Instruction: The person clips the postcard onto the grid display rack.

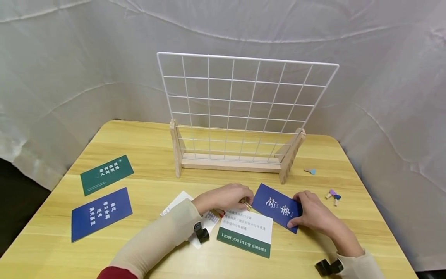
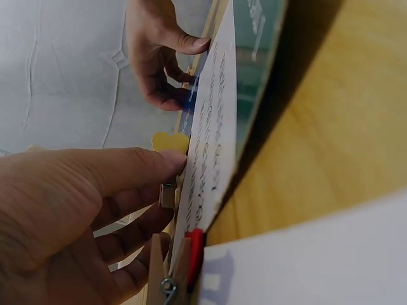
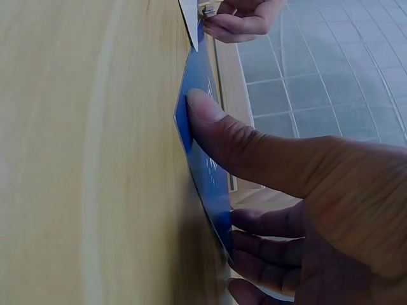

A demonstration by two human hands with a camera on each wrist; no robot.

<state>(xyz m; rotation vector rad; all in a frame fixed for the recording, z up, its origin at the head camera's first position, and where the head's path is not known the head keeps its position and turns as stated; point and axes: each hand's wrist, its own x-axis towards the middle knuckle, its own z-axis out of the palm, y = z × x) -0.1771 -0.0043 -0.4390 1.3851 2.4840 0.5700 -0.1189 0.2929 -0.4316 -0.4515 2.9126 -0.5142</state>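
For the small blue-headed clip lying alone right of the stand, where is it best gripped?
Probably pinch the blue-headed clip by its thin wooden tail, coming from above: it lies flat on the table, tail pointing left, clear of the wooden stand, with open space all round.

Tiny pegs, colours barely legible

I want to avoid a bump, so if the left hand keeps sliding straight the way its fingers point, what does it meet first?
Probably the dark blue card. The left hand, pinching a small clip, points right, and that card's near corner lies just past its fingertips, with the right hand holding the far edge. Depth is hard to judge.
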